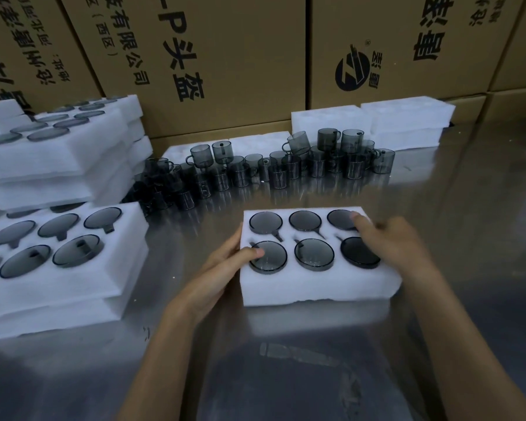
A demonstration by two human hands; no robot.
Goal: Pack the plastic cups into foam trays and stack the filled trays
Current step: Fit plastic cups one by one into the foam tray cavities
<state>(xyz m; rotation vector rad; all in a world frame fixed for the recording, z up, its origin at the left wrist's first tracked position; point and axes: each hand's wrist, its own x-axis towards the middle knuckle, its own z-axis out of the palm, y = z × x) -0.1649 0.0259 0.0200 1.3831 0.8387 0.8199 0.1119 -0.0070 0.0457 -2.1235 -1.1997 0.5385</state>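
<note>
A white foam tray [316, 284] lies on the shiny table in front of me, its pockets filled with several smoky grey plastic cups [314, 255], bottoms up. My left hand [225, 268] grips the tray's left side, thumb resting on the near-left cup. My right hand [392, 241] holds the tray's right side, fingers over the far-right cup. Loose grey cups [286, 168] with handles stand and lie in a heap across the middle of the table.
Stacks of filled foam trays [73, 275] sit at the left, with more behind them [58, 153]. Foam trays [407, 123] with no cups visible in them are piled at the back right. Cardboard boxes [225, 56] form a wall behind the table.
</note>
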